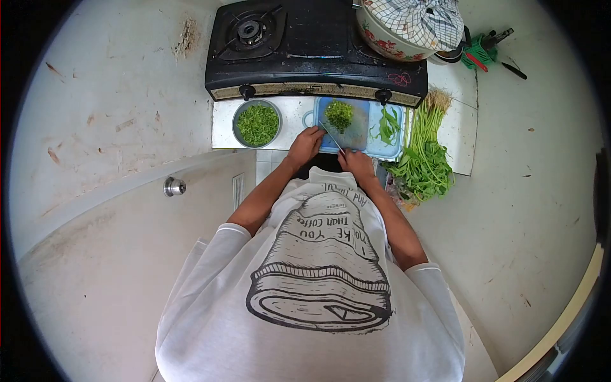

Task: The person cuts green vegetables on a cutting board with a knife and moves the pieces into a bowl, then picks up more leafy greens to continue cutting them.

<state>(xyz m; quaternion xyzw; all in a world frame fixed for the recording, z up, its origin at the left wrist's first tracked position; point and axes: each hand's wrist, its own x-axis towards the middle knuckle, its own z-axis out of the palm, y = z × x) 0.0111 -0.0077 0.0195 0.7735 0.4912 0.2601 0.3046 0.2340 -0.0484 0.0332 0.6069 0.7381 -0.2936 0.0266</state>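
Observation:
A knife (331,136) lies slantwise over the near part of the blue cutting board (359,130), its handle in my right hand (358,165). My left hand (306,146) is at the board's near left corner, close to the blade's tip. Its fingers are pressed together, and what they hold, if anything, is too small to make out. Just beyond the blade sits a small heap of chopped greens (339,115). A few loose green leaves (387,125) lie in the light blue tray (395,150) at the right.
A grey bowl (236,132) of chopped greens stands left of the board. To the right lies a bunch of leafy stalks (428,146) with roots. Behind are a black gas stove (312,57) and a cloth-covered pot (382,41). A green basket (474,52) holds utensils.

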